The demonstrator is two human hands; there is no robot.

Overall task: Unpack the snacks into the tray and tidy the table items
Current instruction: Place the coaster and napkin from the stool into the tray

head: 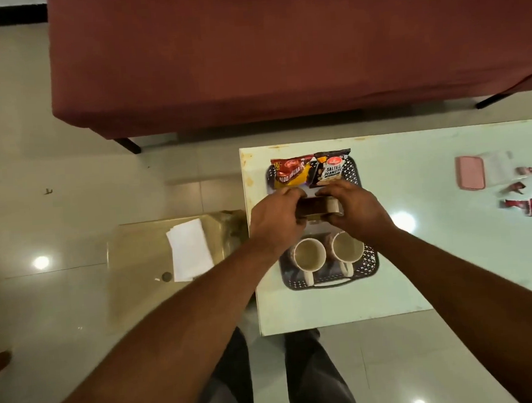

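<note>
Two hands of mine meet over the middle of the dark perforated tray [368,258], and between them I hold a small brown packet [311,206] with a pale right end: my left hand [274,221] has its grip pressed around the left end, my right hand [355,209] clamps the right end, fingers curled over the top edge. Whether the packet rests on the tray floor or is lifted just above it I cannot tell. At the far end of the tray lie two snack bags side by side, touching: a red and yellow one [291,172] on the left and a black and white salted peanuts bag [330,168] on the right, both with their far edges riding up over the tray's rim. At the near end stand two cream mugs, the left mug [309,255] and the right mug [348,247], close together, handles pointing toward me, each with pale liquid or a pale inside that I cannot tell apart. The tray sits near the left edge of the white table [420,269]. Well apart on the right of the table lies a pink lid [470,173] just beside a clear box [496,166], with torn red wrapper scraps [522,197] scattered near them. Left of the table is a lower glass surface [137,273] carrying folded white paper [189,249].
</note>
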